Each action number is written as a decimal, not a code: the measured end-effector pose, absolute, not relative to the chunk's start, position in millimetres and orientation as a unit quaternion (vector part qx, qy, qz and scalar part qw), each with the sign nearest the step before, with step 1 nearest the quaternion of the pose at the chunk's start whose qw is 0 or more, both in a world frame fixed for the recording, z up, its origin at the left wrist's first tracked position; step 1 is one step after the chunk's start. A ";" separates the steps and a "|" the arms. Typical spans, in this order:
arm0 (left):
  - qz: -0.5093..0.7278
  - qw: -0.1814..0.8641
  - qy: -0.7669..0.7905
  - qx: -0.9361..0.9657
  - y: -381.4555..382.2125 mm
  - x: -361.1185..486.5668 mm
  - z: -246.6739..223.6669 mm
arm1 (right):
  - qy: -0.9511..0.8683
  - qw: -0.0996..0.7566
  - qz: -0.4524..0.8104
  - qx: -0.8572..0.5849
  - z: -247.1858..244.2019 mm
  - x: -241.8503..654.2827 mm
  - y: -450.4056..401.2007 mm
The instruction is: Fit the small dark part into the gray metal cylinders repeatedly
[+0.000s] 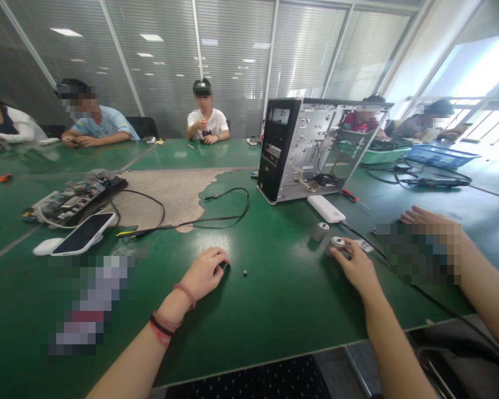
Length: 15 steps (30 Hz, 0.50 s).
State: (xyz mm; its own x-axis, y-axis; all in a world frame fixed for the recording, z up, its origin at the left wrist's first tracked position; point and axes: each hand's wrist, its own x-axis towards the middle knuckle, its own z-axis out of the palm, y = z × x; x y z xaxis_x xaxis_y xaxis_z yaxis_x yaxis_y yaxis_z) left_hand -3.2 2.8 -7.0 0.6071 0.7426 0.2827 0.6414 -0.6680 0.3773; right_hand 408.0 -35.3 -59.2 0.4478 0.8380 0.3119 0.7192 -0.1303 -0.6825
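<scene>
Left hand: your left hand (203,272) rests knuckles-up on the green worktop (274,299), fingers curled under; whether the grip holds anything you cannot tell
Right hand: your right hand (356,267) lies flat, fingertips touching a small grey cylinder (336,244); the grip is apart, not closed round it
Second cylinder: a like grey cylinder (321,230) stands just beside the first, to its left and a little further from you
Small part: a tiny dark screw-like part (245,272) lies on the worktop between your hands, nearer the left
Further off: a white power bank (326,209) lies beyond the cylinders; behind it stands an open computer case (303,147)
Left side: a phone (83,233) lies face up on a white block; a circuit board (72,198) and a black cable (216,213) lie beyond
Another person: a forearm (478,277) reaches in at your right
</scene>
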 end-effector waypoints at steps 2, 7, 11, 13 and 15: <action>0.212 0.118 0.389 0.889 2.7 -3.6 -7.7 | -0.524 0.391 0.063 -0.754 -58.3 406.4 -34.9; 0.214 0.116 0.388 0.889 1.7 -4.4 -8.3 | -0.550 0.402 -0.080 -0.728 -38.9 386.7 -36.5; 0.217 0.116 0.389 0.888 0.9 -3.8 -6.8 | -0.642 0.407 -0.071 -0.646 -1.7 334.7 -41.6; 0.217 0.117 0.390 0.887 0.6 -3.5 -6.0 | -0.730 0.360 0.055 -0.579 11.9 299.6 -43.4; 0.217 0.117 0.389 0.888 0.3 -3.4 -5.0 | -0.797 0.281 0.166 -0.509 15.7 265.0 -42.5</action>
